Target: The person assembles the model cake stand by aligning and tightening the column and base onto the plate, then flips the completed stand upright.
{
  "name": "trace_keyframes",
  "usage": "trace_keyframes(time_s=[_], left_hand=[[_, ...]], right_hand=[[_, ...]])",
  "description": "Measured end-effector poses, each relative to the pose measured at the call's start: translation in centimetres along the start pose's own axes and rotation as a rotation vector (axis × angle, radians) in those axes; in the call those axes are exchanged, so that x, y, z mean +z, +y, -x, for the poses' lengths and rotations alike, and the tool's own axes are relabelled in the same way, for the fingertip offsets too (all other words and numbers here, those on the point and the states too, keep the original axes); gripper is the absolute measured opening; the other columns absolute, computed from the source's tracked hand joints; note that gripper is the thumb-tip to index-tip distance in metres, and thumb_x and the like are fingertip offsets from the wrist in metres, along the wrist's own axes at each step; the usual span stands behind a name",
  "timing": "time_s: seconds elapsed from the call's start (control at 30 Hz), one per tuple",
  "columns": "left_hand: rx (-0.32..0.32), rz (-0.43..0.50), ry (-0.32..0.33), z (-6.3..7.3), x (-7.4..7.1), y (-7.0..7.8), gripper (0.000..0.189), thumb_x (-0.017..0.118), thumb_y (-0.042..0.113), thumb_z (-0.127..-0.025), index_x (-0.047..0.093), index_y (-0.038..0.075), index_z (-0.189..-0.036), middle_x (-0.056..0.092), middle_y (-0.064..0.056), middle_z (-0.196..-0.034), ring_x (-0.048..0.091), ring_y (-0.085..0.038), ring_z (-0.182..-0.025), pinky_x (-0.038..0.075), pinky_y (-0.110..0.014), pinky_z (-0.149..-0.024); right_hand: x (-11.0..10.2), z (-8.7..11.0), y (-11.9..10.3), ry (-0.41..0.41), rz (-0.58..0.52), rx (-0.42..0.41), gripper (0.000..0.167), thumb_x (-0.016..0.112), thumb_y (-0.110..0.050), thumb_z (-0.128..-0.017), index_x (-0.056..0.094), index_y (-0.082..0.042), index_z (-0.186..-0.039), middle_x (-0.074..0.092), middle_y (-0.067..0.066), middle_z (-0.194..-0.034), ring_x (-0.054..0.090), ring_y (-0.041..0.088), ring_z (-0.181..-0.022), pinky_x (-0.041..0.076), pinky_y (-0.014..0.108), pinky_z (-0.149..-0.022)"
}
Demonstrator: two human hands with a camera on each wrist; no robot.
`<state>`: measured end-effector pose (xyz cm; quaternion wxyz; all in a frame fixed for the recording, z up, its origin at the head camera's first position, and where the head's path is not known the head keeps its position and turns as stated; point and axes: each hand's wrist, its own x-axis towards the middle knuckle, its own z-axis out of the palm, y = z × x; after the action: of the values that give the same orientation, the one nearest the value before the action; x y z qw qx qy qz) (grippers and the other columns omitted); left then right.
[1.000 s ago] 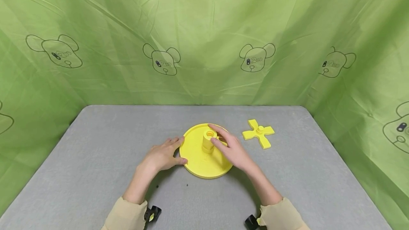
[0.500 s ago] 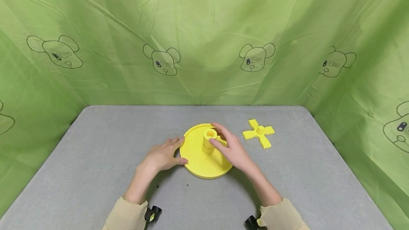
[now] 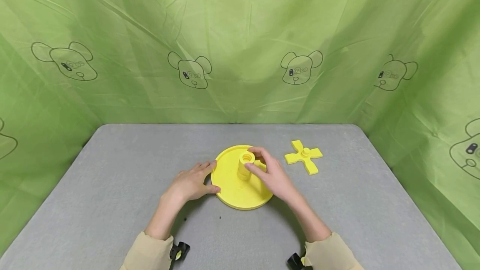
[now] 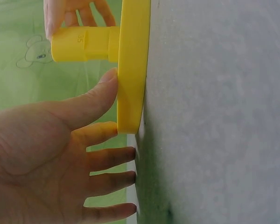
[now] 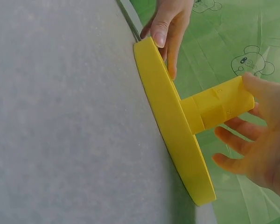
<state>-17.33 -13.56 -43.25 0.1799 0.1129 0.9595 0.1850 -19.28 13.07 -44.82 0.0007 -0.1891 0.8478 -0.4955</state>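
A round yellow base with a raised rim (image 3: 240,198) lies flat on the table. From its middle rises an upright yellow cylinder (image 3: 243,171) with a threaded hole at the top. My right hand (image 3: 275,178) pinches the cylinder's top between thumb and index finger; in the right wrist view the other fingers (image 5: 233,140) hang loose below. At the base's left edge, my left hand (image 3: 189,183) rests its thumb on the rim, with the index finger against the side. Its remaining fingers (image 4: 112,179) stretch out straight and touch the table.
A yellow four-armed cross piece with a central peg (image 3: 304,156) lies on the grey table (image 3: 112,186) to the right of the base. Green cloth (image 3: 243,103) with bear drawings hangs behind and at both sides. Small dark specks dot the table in front.
My right index finger has drawn in from beyond the cylinder to its upper part, closing the gap to the thumb. The left hand, base and cross piece stay where they were.
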Motion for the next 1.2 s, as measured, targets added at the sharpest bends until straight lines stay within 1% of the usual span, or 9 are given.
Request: trace_keyframes(time_s=[0.13,0.3,0.37,0.53,0.67,0.8,0.93,1.03,1.2], left_hand=[[-0.002,-0.002,0.000,-0.05,0.01,0.00,0.085,0.071,0.049,-0.094,0.033,0.016,-0.163,0.034,-0.014,-0.168,0.031,-0.040,-0.156,0.030,-0.073,-0.118],[-0.005,-0.011,-0.003,-0.11,-0.02,0.08,0.085,0.070,0.050,-0.095,0.032,0.016,-0.163,0.034,-0.014,-0.168,0.031,-0.040,-0.156,0.030,-0.073,-0.118],[-0.005,-0.012,-0.003,-0.11,-0.05,0.10,0.085,0.070,0.050,-0.095,0.032,0.016,-0.163,0.034,-0.015,-0.168,0.031,-0.040,-0.156,0.030,-0.073,-0.118],[-0.007,-0.005,-0.003,0.05,-0.16,0.24,0.085,0.070,0.050,-0.095,0.032,0.016,-0.163,0.033,-0.015,-0.168,0.030,-0.040,-0.156,0.029,-0.073,-0.118],[-0.008,-0.001,0.000,0.14,-0.16,0.31,0.085,0.070,0.049,-0.095,0.033,0.016,-0.163,0.033,-0.015,-0.168,0.030,-0.040,-0.156,0.028,-0.073,-0.119],[-0.006,0.000,0.002,0.12,-0.11,0.31,0.084,0.070,0.049,-0.095,0.033,0.016,-0.163,0.034,-0.014,-0.168,0.030,-0.040,-0.156,0.028,-0.073,-0.119],[-0.007,-0.002,0.004,0.07,-0.06,0.26,0.085,0.070,0.050,-0.095,0.033,0.017,-0.163,0.034,-0.014,-0.168,0.031,-0.039,-0.156,0.028,-0.073,-0.119],[-0.007,-0.003,0.004,0.08,0.01,0.19,0.085,0.070,0.050,-0.094,0.032,0.017,-0.163,0.033,-0.014,-0.169,0.031,-0.039,-0.156,0.028,-0.073,-0.119],[-0.010,0.004,-0.003,0.09,0.12,0.13,0.086,0.070,0.050,-0.094,0.032,0.016,-0.163,0.033,-0.014,-0.169,0.030,-0.040,-0.156,0.026,-0.073,-0.120]], right_hand=[[-0.05,0.09,-0.20,-0.009,0.005,-0.016,0.055,0.066,-0.037,-0.101,0.050,-0.019,-0.151,0.062,0.007,-0.145,0.060,0.026,-0.134,0.046,0.054,-0.116],[-0.22,0.24,-0.45,-0.049,0.015,-0.025,0.049,0.058,-0.034,-0.106,0.049,-0.027,-0.154,0.054,0.000,-0.155,0.058,0.025,-0.137,0.046,0.051,-0.116],[-0.22,0.25,-0.47,-0.056,0.020,-0.018,0.046,0.056,-0.034,-0.106,0.050,-0.029,-0.152,0.055,-0.003,-0.154,0.059,0.025,-0.136,0.047,0.052,-0.115],[-0.02,0.17,-0.45,-0.029,0.009,-0.001,0.045,0.062,-0.038,-0.103,0.054,-0.024,-0.145,0.062,0.001,-0.143,0.061,0.024,-0.131,0.046,0.054,-0.116],[0.02,0.20,-0.41,-0.005,0.012,0.003,0.052,0.067,-0.040,-0.100,0.053,-0.020,-0.146,0.065,0.004,-0.139,0.061,0.024,-0.130,0.046,0.055,-0.115],[-0.13,0.23,-0.39,-0.016,0.019,-0.025,0.055,0.064,-0.037,-0.102,0.048,-0.019,-0.153,0.061,0.007,-0.145,0.060,0.026,-0.133,0.047,0.054,-0.115],[-0.24,0.19,-0.29,-0.045,0.019,-0.045,0.049,0.059,-0.034,-0.106,0.050,-0.023,-0.152,0.059,0.003,-0.149,0.060,0.024,-0.134,0.048,0.052,-0.114],[-0.16,0.13,-0.10,-0.053,0.023,-0.043,0.045,0.057,-0.034,-0.106,0.052,-0.024,-0.150,0.062,0.001,-0.145,0.061,0.023,-0.132,0.048,0.052,-0.114],[0.06,0.09,0.06,-0.045,0.037,-0.039,0.044,0.058,-0.036,-0.106,0.054,-0.023,-0.147,0.065,0.002,-0.138,0.063,0.021,-0.127,0.048,0.051,-0.115]])
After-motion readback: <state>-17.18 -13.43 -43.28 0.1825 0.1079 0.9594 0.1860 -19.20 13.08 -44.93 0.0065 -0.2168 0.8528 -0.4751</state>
